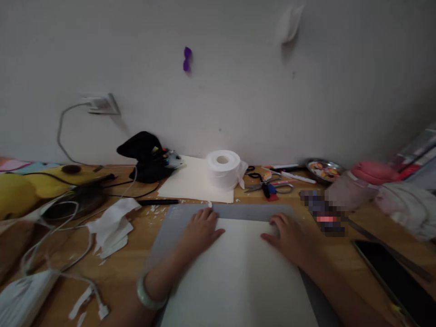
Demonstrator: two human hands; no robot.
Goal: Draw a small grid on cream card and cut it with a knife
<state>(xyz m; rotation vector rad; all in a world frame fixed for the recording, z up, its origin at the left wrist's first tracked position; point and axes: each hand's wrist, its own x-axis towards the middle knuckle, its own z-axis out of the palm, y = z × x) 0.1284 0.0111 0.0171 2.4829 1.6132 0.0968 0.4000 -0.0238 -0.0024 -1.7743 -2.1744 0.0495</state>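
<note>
A large sheet of white paper (pixel 238 272) lies on a grey mat (pixel 173 222) right in front of me. My left hand (pixel 202 231) rests flat at the sheet's upper left corner, fingers stretched forward and thumb out over the paper. At the upper right corner lies my right hand (pixel 286 236), its fingers slightly bent and its thumb apart from them, touching the paper's edge. Neither hand appears to grip anything. A pale bangle (pixel 150 295) circles the left wrist.
Behind the mat, a toilet paper roll (pixel 223 170) stands on more paper (pixel 184 184). Scissors (pixel 269 185), pens and a dish (pixel 322 170) are at back right; a phone (pixel 395 277) and pink-lidded container (pixel 354 184) sit right. Cables, paper scraps (pixel 116 227) and a power strip (pixel 27 295) occupy the left.
</note>
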